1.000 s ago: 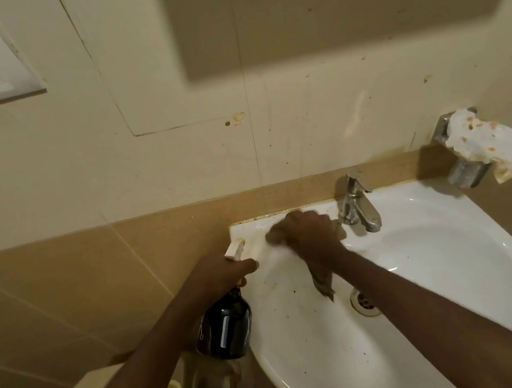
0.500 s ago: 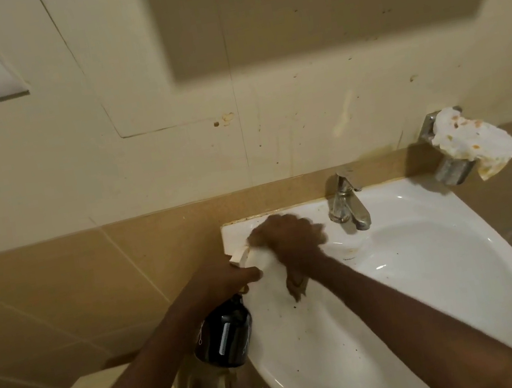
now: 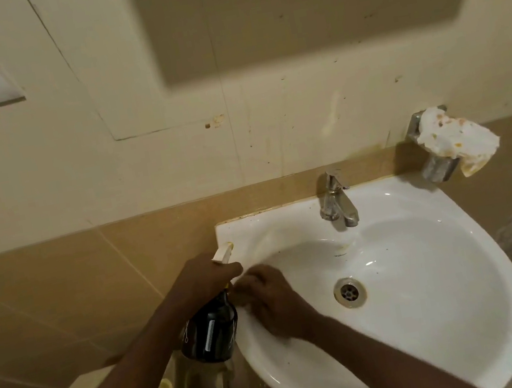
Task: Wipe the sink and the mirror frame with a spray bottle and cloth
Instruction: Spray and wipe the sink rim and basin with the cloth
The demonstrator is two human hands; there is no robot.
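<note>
Curled around the neck of the dark spray bottle [image 3: 210, 331], the left hand [image 3: 202, 279] holds it upright just outside the sink's [image 3: 437, 316] left rim. Beside it the right hand [image 3: 270, 296] presses on that rim; the cloth is hidden, so its grasp is unclear. Brown specks dot the white basin toward the drain [image 3: 349, 292].

It was a small bathroom: a white corner sink [image 3: 432, 283] with a chrome tap [image 3: 337, 202] was fixed against beige tiled walls [image 3: 61, 294], a soap holder [image 3: 436, 163] alongside.
</note>
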